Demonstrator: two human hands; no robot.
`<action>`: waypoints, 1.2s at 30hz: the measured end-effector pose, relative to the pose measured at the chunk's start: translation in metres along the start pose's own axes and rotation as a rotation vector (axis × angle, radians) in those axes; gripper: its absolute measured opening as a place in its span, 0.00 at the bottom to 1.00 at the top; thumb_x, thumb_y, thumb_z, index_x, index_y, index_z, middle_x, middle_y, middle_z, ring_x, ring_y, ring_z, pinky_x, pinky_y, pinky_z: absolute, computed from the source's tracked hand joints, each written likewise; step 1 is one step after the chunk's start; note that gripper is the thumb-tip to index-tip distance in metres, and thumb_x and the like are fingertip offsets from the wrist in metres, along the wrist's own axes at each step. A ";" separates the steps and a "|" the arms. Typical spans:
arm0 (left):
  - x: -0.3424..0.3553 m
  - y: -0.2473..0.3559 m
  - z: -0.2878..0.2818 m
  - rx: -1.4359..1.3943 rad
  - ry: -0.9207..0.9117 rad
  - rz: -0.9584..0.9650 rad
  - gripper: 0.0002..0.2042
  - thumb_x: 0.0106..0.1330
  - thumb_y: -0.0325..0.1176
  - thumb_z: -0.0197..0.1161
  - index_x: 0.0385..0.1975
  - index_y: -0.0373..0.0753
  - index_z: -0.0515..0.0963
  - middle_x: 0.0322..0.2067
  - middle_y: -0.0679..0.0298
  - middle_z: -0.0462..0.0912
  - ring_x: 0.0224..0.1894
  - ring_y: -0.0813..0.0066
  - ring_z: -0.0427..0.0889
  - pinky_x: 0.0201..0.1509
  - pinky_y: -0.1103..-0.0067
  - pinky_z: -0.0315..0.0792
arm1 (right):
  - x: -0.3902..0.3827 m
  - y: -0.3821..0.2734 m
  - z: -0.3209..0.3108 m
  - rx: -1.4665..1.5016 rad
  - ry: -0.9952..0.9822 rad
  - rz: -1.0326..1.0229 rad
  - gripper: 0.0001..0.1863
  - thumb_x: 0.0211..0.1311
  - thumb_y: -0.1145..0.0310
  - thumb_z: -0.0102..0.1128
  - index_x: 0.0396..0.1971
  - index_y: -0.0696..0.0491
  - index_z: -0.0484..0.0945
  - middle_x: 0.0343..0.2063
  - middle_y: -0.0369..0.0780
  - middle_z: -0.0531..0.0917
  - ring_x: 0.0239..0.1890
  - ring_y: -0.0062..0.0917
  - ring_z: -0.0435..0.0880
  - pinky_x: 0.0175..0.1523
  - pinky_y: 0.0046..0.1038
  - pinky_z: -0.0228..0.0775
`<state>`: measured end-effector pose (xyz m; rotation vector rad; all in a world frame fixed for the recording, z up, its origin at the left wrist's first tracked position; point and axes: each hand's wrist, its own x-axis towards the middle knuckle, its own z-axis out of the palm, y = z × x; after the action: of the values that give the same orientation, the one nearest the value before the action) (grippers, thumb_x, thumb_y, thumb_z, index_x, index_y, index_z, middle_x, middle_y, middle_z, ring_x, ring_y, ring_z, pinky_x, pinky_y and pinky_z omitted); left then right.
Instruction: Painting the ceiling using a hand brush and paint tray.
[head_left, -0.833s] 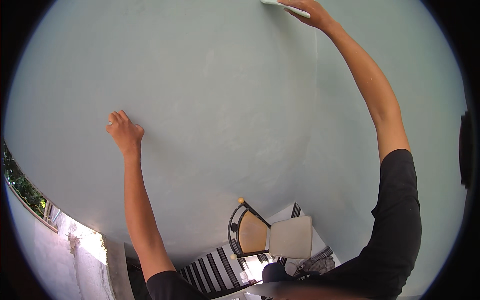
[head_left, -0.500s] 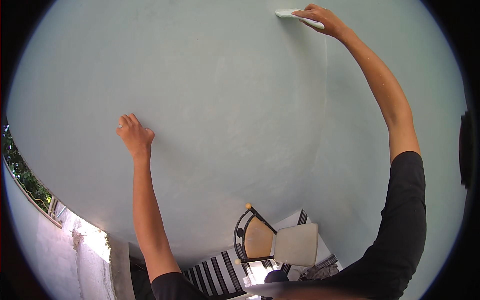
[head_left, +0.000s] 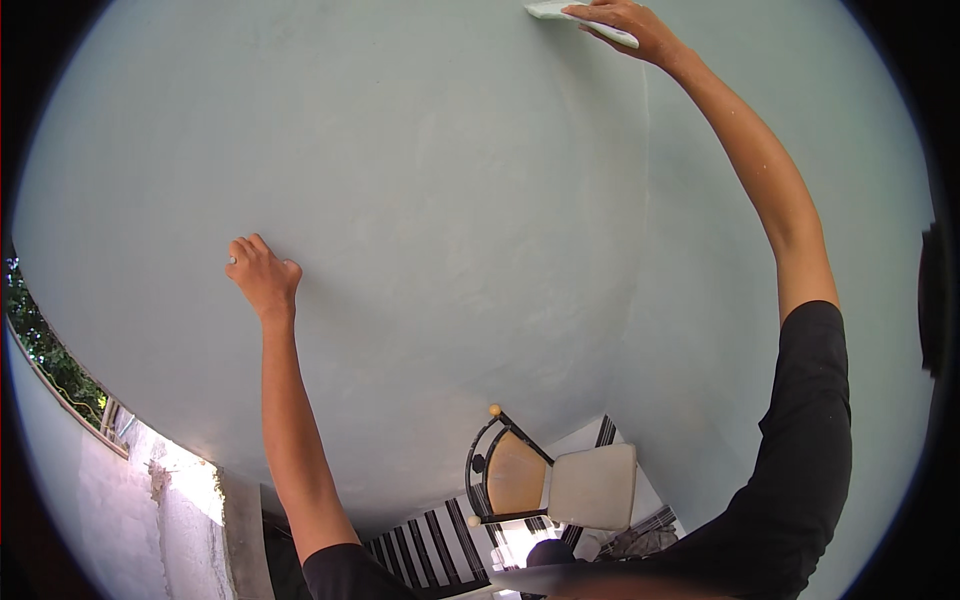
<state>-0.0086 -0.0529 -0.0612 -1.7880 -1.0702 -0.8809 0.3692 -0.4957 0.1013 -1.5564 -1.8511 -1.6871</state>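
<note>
My right hand (head_left: 628,28) grips a long, thin, pale white hand tool (head_left: 612,34) against the grey-green wall (head_left: 430,200), high up near the top edge. The tool lies slanted, its left end higher, and casts a shadow on the wall; its exact kind I cannot make out. My left hand (head_left: 264,276) is a loose fist, knuckles up, resting at or close to the wall on the left. A ring shows on one of its fingers. Nothing sticks out of this fist, though the palm side is hidden.
Below stands a chair (head_left: 592,485) with a pale seat and a tan, black-framed back, on a black-and-white striped floor (head_left: 430,545). A wall corner (head_left: 648,150) runs down on the right. At far left an opening (head_left: 50,350) shows greenery above a rough, sunlit ledge (head_left: 185,480).
My right hand has slid the white tool up and a little to the left along the wall. My left fist has shifted slightly left. The chair has stayed in place.
</note>
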 end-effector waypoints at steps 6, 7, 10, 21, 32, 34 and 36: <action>-0.002 0.013 0.003 -0.065 0.092 0.018 0.11 0.40 0.34 0.57 0.25 0.41 0.68 0.27 0.65 0.68 0.39 0.70 0.67 0.30 0.76 0.59 | -0.026 -0.016 0.023 -0.123 -0.071 0.293 0.23 0.62 0.71 0.56 0.59 0.39 0.73 0.37 0.40 0.81 0.40 0.31 0.80 0.43 0.30 0.78; -0.002 0.014 0.000 -0.066 0.095 0.019 0.11 0.40 0.34 0.57 0.25 0.41 0.68 0.27 0.65 0.68 0.39 0.70 0.67 0.30 0.76 0.59 | -0.050 -0.016 0.034 -0.111 -0.171 0.388 0.26 0.60 0.74 0.57 0.59 0.39 0.72 0.36 0.40 0.81 0.40 0.31 0.80 0.41 0.29 0.79; -0.002 0.008 0.006 -0.090 0.091 0.018 0.12 0.40 0.34 0.57 0.25 0.40 0.69 0.27 0.65 0.69 0.38 0.70 0.67 0.30 0.76 0.60 | -0.103 -0.065 0.060 0.004 -0.219 0.372 0.29 0.56 0.78 0.56 0.59 0.39 0.72 0.35 0.39 0.80 0.38 0.29 0.78 0.37 0.29 0.77; -0.004 0.009 0.004 -0.056 0.084 0.012 0.13 0.39 0.36 0.58 0.27 0.39 0.70 0.29 0.65 0.70 0.37 0.70 0.68 0.30 0.76 0.60 | -0.169 -0.189 0.060 0.484 -0.327 0.849 0.16 0.61 0.65 0.60 0.49 0.48 0.80 0.26 0.37 0.83 0.25 0.25 0.78 0.31 0.28 0.73; -0.002 0.011 0.005 -0.073 0.159 0.017 0.14 0.39 0.36 0.56 0.26 0.37 0.71 0.27 0.64 0.70 0.38 0.68 0.68 0.28 0.75 0.60 | -0.111 -0.137 0.085 0.525 0.265 0.874 0.13 0.62 0.63 0.56 0.33 0.59 0.78 0.16 0.37 0.75 0.20 0.20 0.69 0.29 0.26 0.64; -0.003 0.012 0.006 -0.083 0.176 0.028 0.14 0.39 0.37 0.56 0.26 0.37 0.71 0.26 0.64 0.70 0.37 0.68 0.68 0.28 0.75 0.60 | -0.139 -0.165 0.091 0.516 0.195 0.856 0.13 0.64 0.66 0.56 0.40 0.61 0.80 0.20 0.40 0.80 0.22 0.21 0.75 0.32 0.24 0.69; -0.003 0.008 0.005 -0.097 0.081 -0.001 0.13 0.38 0.37 0.56 0.25 0.37 0.71 0.25 0.64 0.69 0.36 0.68 0.67 0.27 0.75 0.59 | -0.168 -0.197 0.096 0.547 -0.001 0.908 0.13 0.63 0.68 0.55 0.41 0.60 0.80 0.20 0.43 0.80 0.22 0.23 0.77 0.33 0.24 0.70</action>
<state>-0.0016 -0.0517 -0.0682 -1.8151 -0.9913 -1.0130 0.3363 -0.4697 -0.1718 -1.7159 -1.1296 -0.7034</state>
